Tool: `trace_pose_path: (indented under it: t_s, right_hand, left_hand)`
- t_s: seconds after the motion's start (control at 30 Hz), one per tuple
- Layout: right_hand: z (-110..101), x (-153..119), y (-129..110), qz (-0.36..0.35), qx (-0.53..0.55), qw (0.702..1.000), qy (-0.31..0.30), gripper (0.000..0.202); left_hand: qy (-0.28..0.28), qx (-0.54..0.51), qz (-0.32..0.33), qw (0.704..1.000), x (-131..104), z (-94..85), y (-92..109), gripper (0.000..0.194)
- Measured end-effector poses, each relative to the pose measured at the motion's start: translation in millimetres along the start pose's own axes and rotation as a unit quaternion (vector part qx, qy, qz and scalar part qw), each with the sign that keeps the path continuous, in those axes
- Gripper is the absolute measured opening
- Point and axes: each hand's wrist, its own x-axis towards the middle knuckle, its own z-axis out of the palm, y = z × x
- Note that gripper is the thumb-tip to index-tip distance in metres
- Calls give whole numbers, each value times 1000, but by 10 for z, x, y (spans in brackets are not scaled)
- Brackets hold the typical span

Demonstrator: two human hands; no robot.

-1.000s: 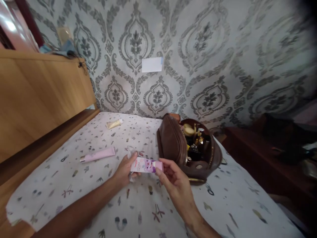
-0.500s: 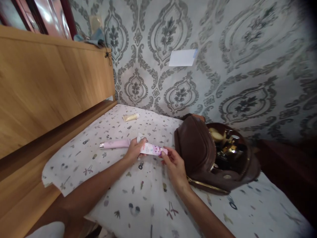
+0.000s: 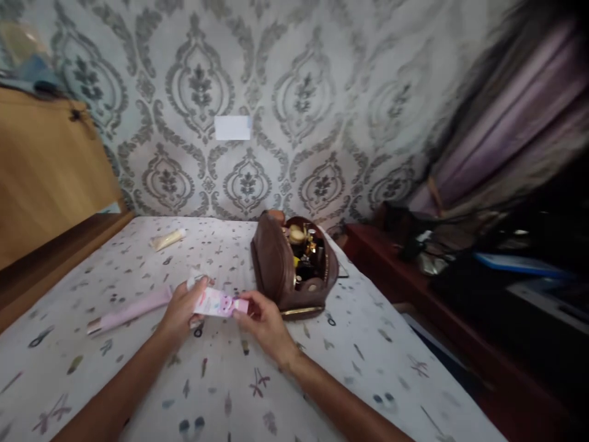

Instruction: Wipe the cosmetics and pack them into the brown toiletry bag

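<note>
Between my two hands is a small white and pink tube (image 3: 215, 302) with a cartoon print. My left hand (image 3: 180, 307) is closed on its white end, along with a crumpled white tissue or wipe (image 3: 197, 276). The fingers of my right hand (image 3: 264, 319) pinch the pink cap end. A longer pale pink tube (image 3: 133, 310) with a shiny cap lies on the patterned cloth, just left of my left hand. Farther back rests a cream-coloured tube (image 3: 168, 239). To the right of my right hand stands an unzipped brown bag (image 3: 271, 264) with bottles and other small items inside.
The white patterned cloth (image 3: 221, 380) covers the surface under my hands. A wooden panel (image 3: 50, 172) borders it at left, a patterned wall (image 3: 253, 80) behind. At right are a dark red ledge (image 3: 391, 270), a blue flat object (image 3: 519, 264) and a purple curtain (image 3: 497, 135).
The view has swung to the right, so the ledge and curtain now show. Both hands keep their hold on the small tube, and the other tubes and bag lie as before.
</note>
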Motion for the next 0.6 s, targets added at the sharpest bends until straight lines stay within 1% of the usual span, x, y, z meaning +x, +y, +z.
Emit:
trace_pose_path:
  t_s: [0.1, 0.2, 0.23, 0.3, 0.37, 0.4, 0.43, 0.47, 0.53, 0.57, 0.6]
  right_hand:
    - [-146, -126, -130, -9, -130, 991, -40, 21]
    - [-289, -230, -316, -18, -239, 967, -87, 24]
    - [-337, -260, -377, -18, -257, 962, -91, 24]
    - [-435, -315, -478, -5, -255, 963, -83, 24]
    - [-540, -359, -541, 19, -208, 975, -75, 23]
    - [-596, -374, -559, 32, -164, 983, -77, 22]
    - [-654, -385, -569, 47, -103, 990, -85, 21]
    - [-714, -388, -574, 61, -27, 993, -94, 22]
    - [-845, -374, -578, 77, 136, 982, -103, 31]
    - [-916, -358, -584, 77, 203, 971, -98, 37]
    - [-992, -337, -595, 71, 252, 961, -87, 44]
  left_hand:
    - [-4, 33, -20, 999, -135, 82, 60, 59]
    - [-20, 61, -41, 997, -242, 156, 106, 64]
    - [-23, 65, -44, 997, -263, 178, 121, 65]
    - [-33, 59, -46, 997, -280, 228, 159, 66]
    - [-56, 33, -52, 997, -265, 293, 209, 63]
    - [-62, 15, -57, 996, -248, 334, 235, 61]
    - [-53, -1, -61, 997, -227, 379, 258, 60]
    - [-23, -12, -65, 998, -203, 426, 274, 59]
    - [50, -13, -68, 996, -149, 513, 269, 57]
    - [66, -2, -65, 996, -120, 548, 242, 56]
    - [61, 14, -63, 996, -89, 573, 197, 55]
